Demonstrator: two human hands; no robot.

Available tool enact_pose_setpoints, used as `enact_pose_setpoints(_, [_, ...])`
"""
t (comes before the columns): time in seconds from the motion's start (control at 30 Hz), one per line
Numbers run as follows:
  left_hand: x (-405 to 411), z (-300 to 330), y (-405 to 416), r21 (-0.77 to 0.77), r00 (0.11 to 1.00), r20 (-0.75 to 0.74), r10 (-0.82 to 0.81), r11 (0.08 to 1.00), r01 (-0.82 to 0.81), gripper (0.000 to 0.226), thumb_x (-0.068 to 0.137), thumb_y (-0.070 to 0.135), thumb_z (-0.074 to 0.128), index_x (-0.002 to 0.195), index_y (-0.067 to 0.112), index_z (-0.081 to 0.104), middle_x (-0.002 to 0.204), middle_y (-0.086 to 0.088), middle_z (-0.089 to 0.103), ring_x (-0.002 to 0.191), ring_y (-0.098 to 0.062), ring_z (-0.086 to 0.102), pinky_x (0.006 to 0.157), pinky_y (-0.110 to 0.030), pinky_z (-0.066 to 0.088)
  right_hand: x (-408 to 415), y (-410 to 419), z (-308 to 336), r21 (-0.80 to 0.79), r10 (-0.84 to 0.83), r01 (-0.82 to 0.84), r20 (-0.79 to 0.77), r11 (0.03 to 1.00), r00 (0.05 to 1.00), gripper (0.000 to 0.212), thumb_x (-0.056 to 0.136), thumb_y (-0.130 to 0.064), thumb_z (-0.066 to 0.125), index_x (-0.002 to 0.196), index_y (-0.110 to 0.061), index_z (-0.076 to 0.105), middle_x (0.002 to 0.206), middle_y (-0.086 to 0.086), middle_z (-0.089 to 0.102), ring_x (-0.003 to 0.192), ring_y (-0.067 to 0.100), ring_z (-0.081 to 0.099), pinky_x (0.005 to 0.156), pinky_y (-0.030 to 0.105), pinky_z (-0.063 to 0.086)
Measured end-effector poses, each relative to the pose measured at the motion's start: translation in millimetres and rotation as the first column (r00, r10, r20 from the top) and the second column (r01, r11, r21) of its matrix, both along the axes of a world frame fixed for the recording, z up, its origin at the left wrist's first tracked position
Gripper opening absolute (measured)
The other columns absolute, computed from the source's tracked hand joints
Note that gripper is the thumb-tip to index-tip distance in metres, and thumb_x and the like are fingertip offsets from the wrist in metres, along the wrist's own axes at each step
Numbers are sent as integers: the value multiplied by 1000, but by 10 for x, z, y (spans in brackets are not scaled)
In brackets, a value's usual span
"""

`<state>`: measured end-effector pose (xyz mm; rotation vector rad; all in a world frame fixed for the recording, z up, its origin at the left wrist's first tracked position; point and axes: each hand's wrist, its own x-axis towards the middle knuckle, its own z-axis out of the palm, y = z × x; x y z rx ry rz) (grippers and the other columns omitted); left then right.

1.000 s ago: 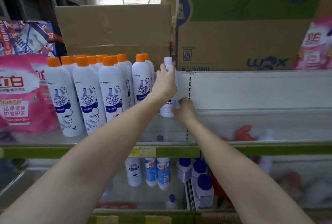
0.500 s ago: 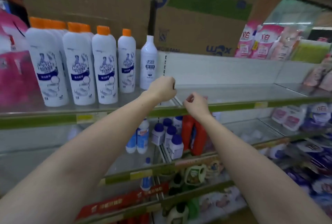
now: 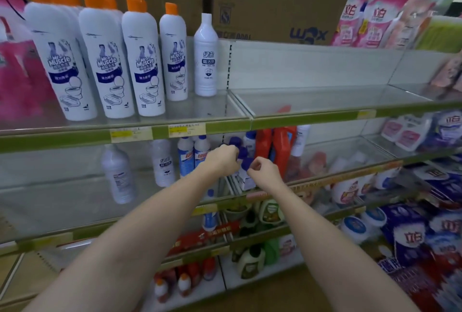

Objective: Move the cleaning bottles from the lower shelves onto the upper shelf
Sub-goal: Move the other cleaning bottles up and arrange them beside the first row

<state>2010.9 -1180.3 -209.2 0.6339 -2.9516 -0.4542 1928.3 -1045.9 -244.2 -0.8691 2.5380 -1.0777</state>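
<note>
Head view: both my hands are down at the lower shelf (image 3: pixel 325 179), at the cluster of blue-capped bottles (image 3: pixel 246 161) by the divider. Left hand (image 3: pixel 221 160) has fingers loosely curled, holding nothing that I can see. Right hand (image 3: pixel 262 170) likewise half curled and empty, just beside a blue cap.

One white bottle (image 3: pixel 206 56) already stands on the upper shelf (image 3: pixel 312 115), next to the orange-capped row (image 3: pixel 140 59). More white bottles (image 3: pixel 163 164) stand left of my hands on the lower shelf.

Handling guess: rigid plastic, smooth and probably a bit slippery, moderately heavy if full. Caps are small, so I'd wrap the body below the shoulder, not the cap.

Both forearms are extended forward, wrists roughly level, and the hands are near each other but apart.
</note>
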Motion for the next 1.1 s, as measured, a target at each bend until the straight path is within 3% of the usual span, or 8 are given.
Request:
enact_pose_setpoints(0.07, [-60, -160, 14, 35, 1000, -2, 2, 999, -2, 11, 91, 16, 54, 82, 11, 58, 81, -7, 62, 74, -28, 60, 64, -38, 50, -64, 39, -111, 5, -10, 10, 25, 1000, 1000, 10, 95, -23, 63, 98, -13, 63, 93, -3, 61, 86, 16, 59, 65, 28, 44])
enact_pose_setpoints(0.17, [-257, -337, 53, 79, 999, 31, -34, 996, 31, 21, 89, 11, 58, 68, 13, 51, 68, -4, 55, 69, -26, 57, 56, -34, 43, -284, 122, -230, 11, -41, 41, 36, 999, 998, 7, 94, -20, 62, 94, -14, 62, 93, -2, 61, 85, 17, 59, 60, 26, 42])
enact_pose_setpoints(0.3, [-673, -465, 153, 112, 994, 63, -87, 990, 80, 29, 89, 9, 57, 64, 16, 43, 65, -3, 48, 63, -24, 49, 55, -32, 35, -749, 273, -370, 24, -73, 72, 39, 997, 997, 7, 91, -19, 63, 93, -12, 63, 89, 0, 63, 85, 20, 60, 67, 30, 44])
enact_pose_setpoints(0.47, [-1401, -447, 488, 149, 993, 17, -119, 982, 116, 24, 91, 12, 57, 68, 16, 52, 71, -2, 58, 67, -24, 57, 59, -36, 47, -1524, 538, -502, -7, -137, 137, 40, 990, 990, 7, 89, -17, 66, 91, -10, 65, 86, 1, 63, 83, 19, 56, 71, 25, 38])
enact_pose_setpoints(0.67, [-2406, -425, 1010, 226, 997, -59, -46, 972, 59, 23, 92, 19, 58, 71, 22, 51, 78, -2, 60, 74, -25, 59, 61, -32, 46, -2575, 887, -667, -8, -152, 152, 67, 988, 986, 3, 88, -19, 62, 85, -18, 61, 94, 6, 68, 92, 28, 65, 77, 31, 49])
enact_pose_setpoints(0.77, [-2858, -463, 1155, 238, 992, -121, 33, 971, -4, 9, 93, 19, 59, 91, 13, 65, 98, -12, 70, 93, -31, 64, 79, -37, 53, -3024, 990, -667, -15, -171, 172, 65, 985, 983, 8, 90, -18, 64, 86, -20, 58, 95, 5, 68, 95, 28, 66, 75, 29, 44])
enact_pose_setpoints(0.87, [-3233, -499, 1201, 282, 984, -137, 110, 957, -68, 18, 91, 16, 59, 104, 6, 67, 106, -14, 70, 100, -31, 63, 84, -35, 50, -3371, 1055, -678, -74, -171, 176, 62, 982, 983, 13, 88, -16, 67, 83, -20, 56, 102, 11, 71, 100, 31, 64, 78, 31, 44])
enact_pose_setpoints(1.1, [-3764, -774, 1184, 386, 944, -129, 305, 892, -236, 24, 92, 9, 57, 114, 5, 64, 108, -13, 68, 97, -26, 60, 78, -28, 44, -3962, 1050, -909, -174, -93, 121, 161, 977, 983, 23, 89, -16, 67, 109, -5, 63, 110, 12, 69, 102, 30, 63, 80, 29, 43])
